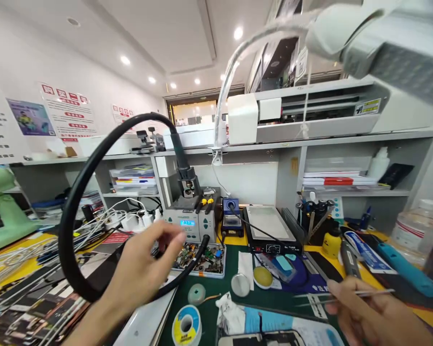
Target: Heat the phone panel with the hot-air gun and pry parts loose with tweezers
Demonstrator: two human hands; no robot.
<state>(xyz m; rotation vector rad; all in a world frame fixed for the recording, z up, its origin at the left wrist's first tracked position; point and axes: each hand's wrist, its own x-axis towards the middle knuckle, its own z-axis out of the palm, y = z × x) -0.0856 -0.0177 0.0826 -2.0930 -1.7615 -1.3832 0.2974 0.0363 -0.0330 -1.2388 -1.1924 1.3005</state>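
My left hand is raised in front of the hot air station, its fingers curled toward the thumb; whether anything is between them is hidden. A thick black hose loops around behind that wrist. At the lower right, my right hand holds thin metal tweezers, whose tips point left over the green mat. An opened phone lies at the bottom edge, beside a crumpled white wipe and a blue and white pad.
A solder spool, a round tin and a yellow sponge sit mid-mat. Behind are a tray of circuit parts, a soldering station and a heating plate. Bottles and tools crowd the right; cables and boards, the left.
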